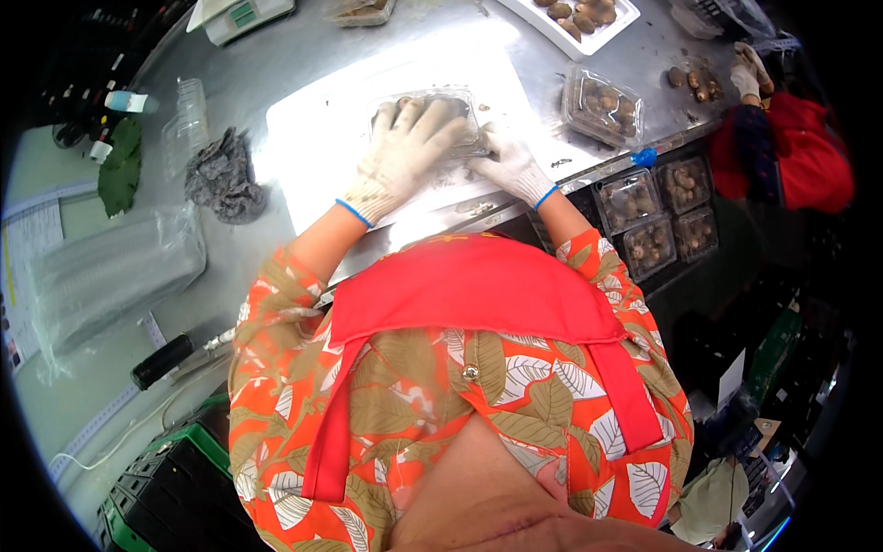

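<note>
Both grips pressed on the clear plastic box [440, 115]: the left hand [409, 147] lay flat over its lid, the right hand [508, 161] clasped its right end. Its long axis ran left-right on the white board [313, 138], mid-bench [267, 64], filled boxes [602, 106] to the right.

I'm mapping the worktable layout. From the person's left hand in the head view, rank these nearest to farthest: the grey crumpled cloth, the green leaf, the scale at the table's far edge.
1. Grey cloth: just to the left of the left hand, on the table.
2. Scale: far edge, up and to the left.
3. Green leaf: far left, beyond the cloth.
</note>
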`<state>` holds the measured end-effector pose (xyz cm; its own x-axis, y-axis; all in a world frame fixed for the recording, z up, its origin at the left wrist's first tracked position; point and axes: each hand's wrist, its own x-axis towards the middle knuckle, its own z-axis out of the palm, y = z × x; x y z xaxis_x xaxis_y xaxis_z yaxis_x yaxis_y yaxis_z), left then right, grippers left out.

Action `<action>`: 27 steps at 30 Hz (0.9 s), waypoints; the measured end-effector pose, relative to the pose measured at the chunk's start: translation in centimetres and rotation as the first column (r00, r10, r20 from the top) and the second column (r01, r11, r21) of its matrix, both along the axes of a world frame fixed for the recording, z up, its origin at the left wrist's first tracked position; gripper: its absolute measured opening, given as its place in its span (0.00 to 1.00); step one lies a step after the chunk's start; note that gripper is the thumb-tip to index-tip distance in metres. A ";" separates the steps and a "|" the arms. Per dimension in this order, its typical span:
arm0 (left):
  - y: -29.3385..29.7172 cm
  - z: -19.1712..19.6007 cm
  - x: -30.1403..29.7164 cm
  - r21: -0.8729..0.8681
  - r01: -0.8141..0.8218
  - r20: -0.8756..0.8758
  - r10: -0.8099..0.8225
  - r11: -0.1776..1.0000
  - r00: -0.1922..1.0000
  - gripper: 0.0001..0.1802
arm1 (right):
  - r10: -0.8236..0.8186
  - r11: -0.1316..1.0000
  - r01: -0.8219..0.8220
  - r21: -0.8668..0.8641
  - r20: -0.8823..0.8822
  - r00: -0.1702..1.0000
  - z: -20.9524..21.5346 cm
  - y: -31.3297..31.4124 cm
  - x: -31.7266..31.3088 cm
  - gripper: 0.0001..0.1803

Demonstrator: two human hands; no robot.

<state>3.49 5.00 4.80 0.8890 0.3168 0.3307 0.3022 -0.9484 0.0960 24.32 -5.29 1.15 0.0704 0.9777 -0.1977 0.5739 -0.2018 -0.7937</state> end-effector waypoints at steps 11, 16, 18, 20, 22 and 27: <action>-0.2 -3.0 -4.6 -0.178 -0.204 0.085 0.222 0.963 0.971 0.36 | 0.084 0.985 -0.062 0.161 -0.139 0.987 -1.8 -0.4 0.3 0.10; 3.6 0.2 -5.0 -0.250 -0.365 0.040 0.386 0.897 0.922 0.36 | 0.178 0.955 -0.181 0.236 0.035 0.983 -1.8 -0.2 0.7 0.10; 5.4 0.1 -5.2 -0.439 -0.285 0.216 0.408 0.852 0.887 0.30 | 0.191 0.948 -0.199 0.247 0.058 0.980 -1.3 -0.2 0.5 0.10; 7.3 1.1 -4.6 -0.661 -0.340 0.154 0.564 0.669 0.811 0.23 | 0.161 0.955 -0.172 0.242 0.062 0.985 -0.8 -0.5 0.3 0.10; 9.5 0.4 -4.2 -0.858 -0.219 0.151 0.637 0.464 0.756 0.24 | 0.155 0.947 -0.166 0.276 0.064 0.986 -0.7 -0.8 0.1 0.11; 12.1 -4.1 -2.4 -0.999 -0.009 0.032 0.739 0.051 0.673 0.31 | 0.166 0.901 -0.148 0.408 -0.010 0.986 -1.0 -0.9 -0.2 0.16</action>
<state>1.07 17.15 0.74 0.3509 0.8954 -0.2741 0.1405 0.2391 0.9608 24.11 -6.21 0.10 -0.0902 0.9719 0.2172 0.5349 0.2312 -0.8126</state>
